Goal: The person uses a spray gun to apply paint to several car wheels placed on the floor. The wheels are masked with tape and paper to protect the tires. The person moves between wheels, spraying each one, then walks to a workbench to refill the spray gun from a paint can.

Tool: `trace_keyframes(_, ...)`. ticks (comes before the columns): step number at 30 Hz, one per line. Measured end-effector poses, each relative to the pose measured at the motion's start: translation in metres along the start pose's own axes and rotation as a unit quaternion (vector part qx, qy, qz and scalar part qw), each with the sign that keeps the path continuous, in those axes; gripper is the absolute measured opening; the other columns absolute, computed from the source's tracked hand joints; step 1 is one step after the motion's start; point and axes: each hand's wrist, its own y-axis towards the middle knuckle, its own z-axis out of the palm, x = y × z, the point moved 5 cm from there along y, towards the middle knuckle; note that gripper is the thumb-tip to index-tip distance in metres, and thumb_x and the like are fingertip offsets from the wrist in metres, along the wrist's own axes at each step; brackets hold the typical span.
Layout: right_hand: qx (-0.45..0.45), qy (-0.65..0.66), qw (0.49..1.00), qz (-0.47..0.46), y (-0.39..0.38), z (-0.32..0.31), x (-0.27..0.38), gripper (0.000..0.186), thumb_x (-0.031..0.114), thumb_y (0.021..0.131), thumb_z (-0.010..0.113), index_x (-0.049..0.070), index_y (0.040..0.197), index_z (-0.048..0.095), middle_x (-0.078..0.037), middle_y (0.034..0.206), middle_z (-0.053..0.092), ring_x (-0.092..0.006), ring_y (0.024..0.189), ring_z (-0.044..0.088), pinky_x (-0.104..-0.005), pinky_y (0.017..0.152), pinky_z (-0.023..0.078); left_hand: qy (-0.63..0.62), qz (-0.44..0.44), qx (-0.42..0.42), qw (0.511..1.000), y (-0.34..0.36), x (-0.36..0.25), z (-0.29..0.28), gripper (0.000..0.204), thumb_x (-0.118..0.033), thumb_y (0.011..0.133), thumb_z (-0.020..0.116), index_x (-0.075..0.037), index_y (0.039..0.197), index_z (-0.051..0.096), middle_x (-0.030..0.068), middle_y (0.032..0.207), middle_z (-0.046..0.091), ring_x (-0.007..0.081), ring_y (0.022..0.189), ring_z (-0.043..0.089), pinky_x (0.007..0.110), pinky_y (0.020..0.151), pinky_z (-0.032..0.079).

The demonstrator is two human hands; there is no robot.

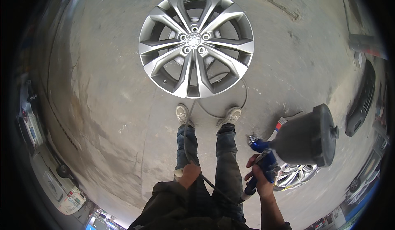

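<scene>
A silver multi-spoke wheel rim [222, 16] sits in front of me above the concrete floor, a grey round support partly visible through its spokes. My right hand [261, 172] is wrapped round a spray gun [263, 164] with a blue body and a large dark grey cup [304, 137], held at lower right. My left hand [189, 174] is closed on the dark air hose [212, 184] by my left leg, with a pale item I cannot make out against it. The hose runs to the gun and loops on the floor under the rim.
Another wheel rim [294, 178] with yellow tape lies behind the gun, beside a partly hidden box [282, 121]. A dark car bumper [362, 98] lies at right. Parked vehicles [61, 184] line the left edge; another car [362, 176] stands lower right. My feet are just below the front rim.
</scene>
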Motion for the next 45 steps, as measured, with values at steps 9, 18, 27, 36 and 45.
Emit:
trace_keyframes(9,0.059,-0.008,0.998,-0.007,-0.019,0.035,0.006,0.028,0.001,0.092,0.065,0.002,0.120,0.061,-0.012,0.110,0.067,-0.0155,0.093,0.066,-0.0269,0.062,0.057,-0.122,0.095,-0.096,0.983,0.010,-0.049,-0.018,0.028,-0.017,0.082,0.064,0.006,0.095,0.074,0.0145,0.069,0.070,0.0277,0.064,0.072,0.042,0.052,0.056)
trace_keyframes(18,0.013,-0.161,0.987,-0.011,-0.051,-0.023,0.013,0.033,0.011,0.091,0.064,0.003,0.121,0.055,-0.008,0.105,0.059,-0.0149,0.089,0.059,-0.0263,0.048,0.055,-0.054,-0.017,-0.145,0.988,-0.033,-0.092,-0.010,0.034,-0.014,0.081,0.064,0.011,0.102,0.070,0.0240,0.081,0.071,0.0254,0.061,0.070,0.037,0.050,0.052)
trace_keyframes(27,0.085,-0.100,0.991,0.007,-0.044,0.025,0.026,0.038,0.020,0.090,0.066,0.003,0.122,0.054,-0.008,0.105,0.059,-0.0157,0.088,0.060,-0.0259,0.048,0.055,-0.089,-0.067,-0.150,0.982,-0.039,-0.088,-0.007,0.025,-0.015,0.082,0.063,0.005,0.090,0.074,0.0257,0.084,0.071,0.0278,0.068,0.071,0.038,0.056,0.054)
trace_keyframes(36,-0.022,-0.074,0.997,0.016,-0.042,0.040,0.010,0.018,0.005,0.092,0.063,-0.002,0.108,0.064,-0.011,0.104,0.066,-0.0173,0.089,0.066,-0.0306,0.054,0.059,-0.126,-0.032,0.008,0.992,-0.060,-0.030,0.010,0.018,-0.021,0.087,0.060,-0.010,0.081,0.073,0.0216,0.095,0.073,0.0318,0.074,0.074,0.044,0.059,0.058)
trace_keyframes(45,-0.267,-0.065,0.957,-0.093,-0.056,-0.002,0.046,0.032,0.000,0.082,0.053,-0.003,0.113,0.061,-0.011,0.097,0.062,-0.0179,0.087,0.063,-0.0309,0.055,0.057,-0.107,-0.019,0.046,0.993,-0.048,-0.011,-0.011,0.022,-0.019,0.089,0.059,-0.012,0.109,0.065,0.0308,0.143,0.049,0.0350,0.085,0.073,0.045,0.069,0.059)
